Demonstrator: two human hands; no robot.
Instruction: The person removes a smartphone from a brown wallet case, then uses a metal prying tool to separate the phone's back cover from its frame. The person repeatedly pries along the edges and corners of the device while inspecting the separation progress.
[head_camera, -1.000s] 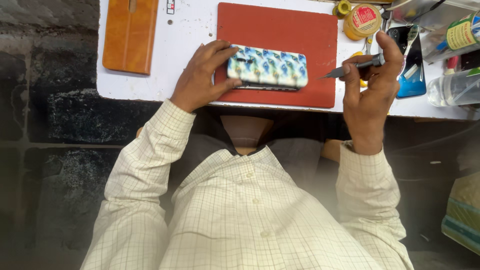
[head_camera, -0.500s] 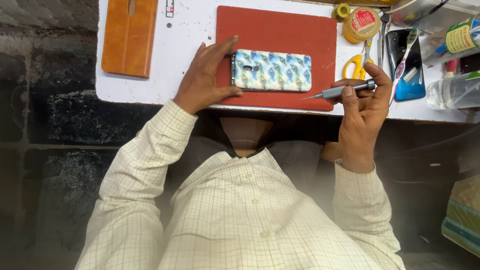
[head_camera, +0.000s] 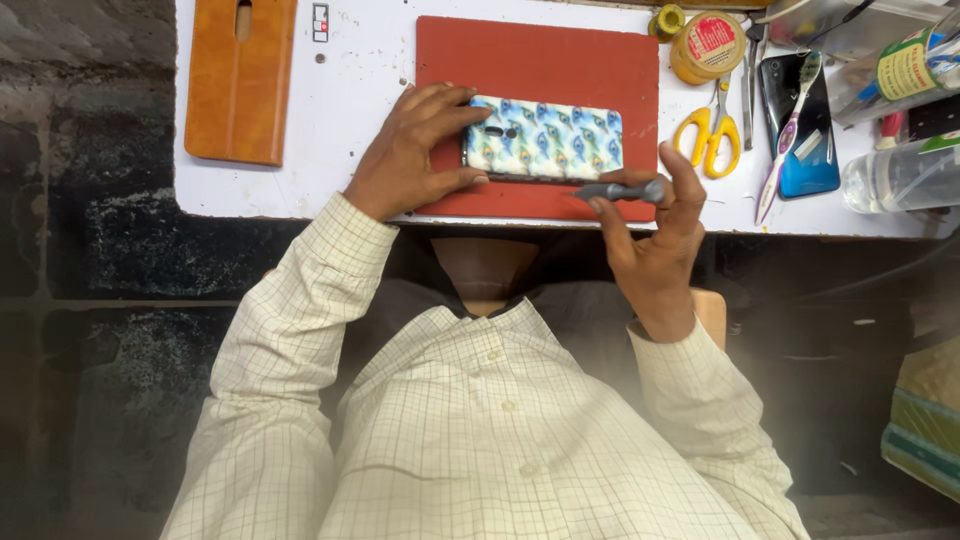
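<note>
A phone in a blue and green feather-patterned case lies back up on a red mat on the white table. My left hand grips the phone's left end with thumb and fingers. My right hand holds a small grey screwdriver horizontally, its tip pointing left along the phone's near edge at the mat's front edge.
A tan leather phone cover lies at the table's left. Right of the mat are yellow-handled scissors, a round yellow-lidded tin, a blue phone with a toothbrush on it, and clear bottles.
My right hand has moved left and in with the screwdriver, bringing it to the phone's near edge. My left hand keeps its hold on the phone, which has settled flat on the mat.
</note>
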